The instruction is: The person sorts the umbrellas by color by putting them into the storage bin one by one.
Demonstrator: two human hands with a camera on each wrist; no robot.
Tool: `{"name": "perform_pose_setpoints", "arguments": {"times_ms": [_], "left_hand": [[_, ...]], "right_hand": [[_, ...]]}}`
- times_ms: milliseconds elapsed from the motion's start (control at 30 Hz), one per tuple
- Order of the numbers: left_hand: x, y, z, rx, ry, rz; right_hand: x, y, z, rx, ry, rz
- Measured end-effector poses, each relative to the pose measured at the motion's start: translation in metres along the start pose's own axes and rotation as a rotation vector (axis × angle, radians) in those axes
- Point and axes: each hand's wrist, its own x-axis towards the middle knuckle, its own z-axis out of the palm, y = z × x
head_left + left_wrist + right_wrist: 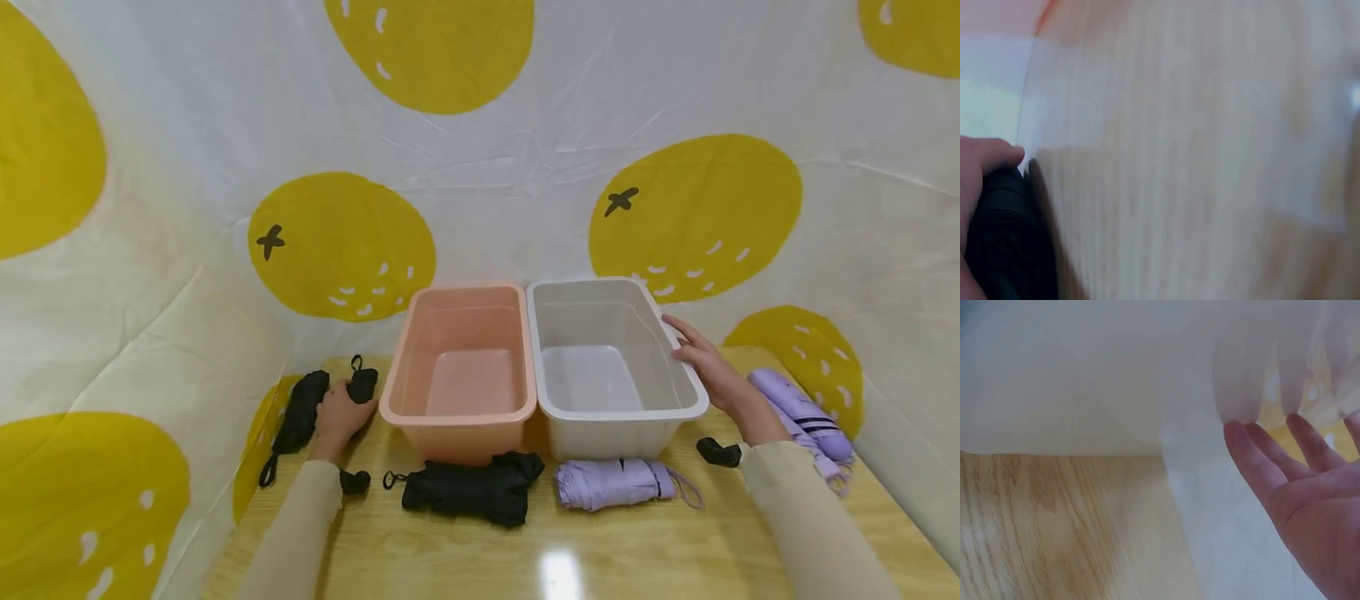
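At the left of the head view my left hand (341, 415) grips a black folded umbrella (363, 385), its far end and wrist loop showing beyond the fingers. The left wrist view has the thumb lying over the end of this umbrella (1010, 237). Just left of that hand lies another black folded umbrella (302, 412). My right hand (708, 371) touches the right side of the white bin (618, 415) with its fingertips; in the right wrist view the fingers (1250, 456) are fairly straight against the wall. Nothing shows in the bin.
A pink bin (457, 418) stands against the white one. In front lie a third black folded umbrella (468, 490) and a lilac folded umbrella (611, 483). More lilac umbrellas (802, 412) lie at the right edge of the wooden table (450, 567). A lemon-patterned cloth (487, 225) hangs behind.
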Motion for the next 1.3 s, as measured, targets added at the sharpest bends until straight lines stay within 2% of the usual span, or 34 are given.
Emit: {"name": "perform_pose_setpoints", "arguments": {"times_ms": [100, 167, 267, 367, 567, 800, 933, 1067, 1167, 1300], "left_hand": [[0.002, -0.001, -0.001, -0.058, 0.040, -0.027], [0.001, -0.001, -0.001, -0.091, 0.041, -0.036], [-0.002, -0.002, -0.002, -0.108, 0.027, -0.042], [-0.006, -0.003, -0.005, -0.106, 0.042, -0.032], [-0.010, 0.006, -0.026, -0.090, 0.079, 0.057], [-0.018, 0.019, -0.063, -0.095, 0.132, 0.179], [-0.020, 0.035, -0.089, -0.109, 0.148, 0.255], [-0.019, 0.060, -0.112, -0.115, 0.129, 0.324], [-0.019, 0.085, -0.125, -0.105, 0.109, 0.349], [-0.021, 0.115, -0.135, -0.121, 0.088, 0.352]], "right_hand": [[0.004, -0.006, 0.006, -0.002, -0.006, 0.002], [0.005, -0.009, 0.009, 0.001, -0.007, 0.006], [0.004, -0.012, 0.012, -0.009, -0.004, 0.014], [0.004, -0.014, 0.014, -0.014, -0.006, 0.014], [0.002, -0.014, 0.014, -0.039, 0.011, 0.014], [0.003, -0.009, 0.014, -0.045, 0.002, 0.011], [0.002, -0.005, 0.012, -0.061, 0.008, 0.003], [-0.001, -0.003, 0.011, -0.055, 0.009, -0.009], [-0.002, -0.002, 0.009, -0.038, 0.003, -0.024], [-0.003, 0.001, 0.007, -0.007, -0.007, -0.023]]}}
